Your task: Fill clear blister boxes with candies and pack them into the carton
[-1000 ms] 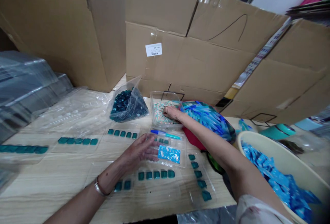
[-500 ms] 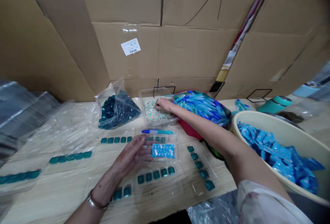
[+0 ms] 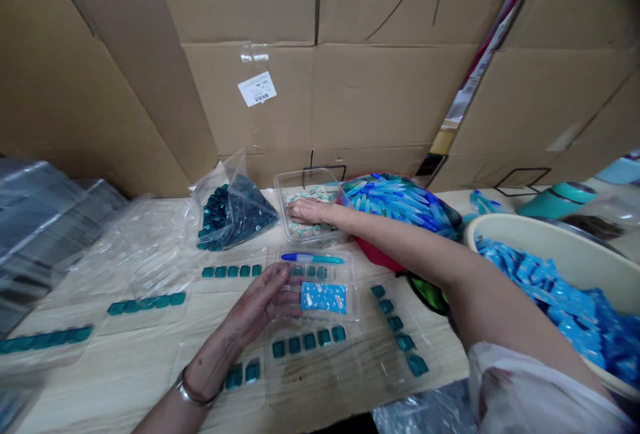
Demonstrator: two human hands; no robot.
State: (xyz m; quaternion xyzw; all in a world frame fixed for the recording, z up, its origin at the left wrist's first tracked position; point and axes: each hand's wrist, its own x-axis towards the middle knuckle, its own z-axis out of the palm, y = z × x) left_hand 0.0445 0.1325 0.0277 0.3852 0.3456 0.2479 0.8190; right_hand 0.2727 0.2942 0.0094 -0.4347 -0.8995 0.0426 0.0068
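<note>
- Table (image 3: 125,367): pale wood-grain top. Its far edge butts against a wall of cardboard boxes (image 3: 380,101), one of which carries a white label (image 3: 257,89).
- Far-left corner: a stack of clear sheets (image 3: 40,221).
- Left half: clear blister trays (image 3: 150,281), each holding a row of teal squares (image 3: 146,302). The rows run roughly parallel to the near edge.
- Far edge, left of centre: a clear bag (image 3: 233,211) of dark teal pieces, mouth open upward.
- Left hand (image 3: 260,304): palm down with fingers straight and slightly spread, gripping nothing. The fingertips rest on the left rim of the centre tray (image 3: 353,273).
- Centre tray: lies mid-table, nearer the near edge than the far edge, with its long axis parallel to the near edge.
- Pen (image 3: 313,259): lies across the tray's far side, long axis parallel to the near edge. The dark-blue end points left and the teal end points right.
- Blue packet (image 3: 324,297): lies flat in the tray just beside the left fingertips, long axis also left to right.
- Tub (image 3: 300,174): a clear tub at the far edge, directly behind the centre tray. It holds small pale pieces.
- Right hand (image 3: 307,209): inside the tub with fingers curled down onto the pieces. Whether they pinch one cannot be told.
- Right of the tub: a red bowl (image 3: 380,257) heaped with blue sachets.
- Near-right corner: a cream basin (image 3: 500,231) of blue packets.
</note>
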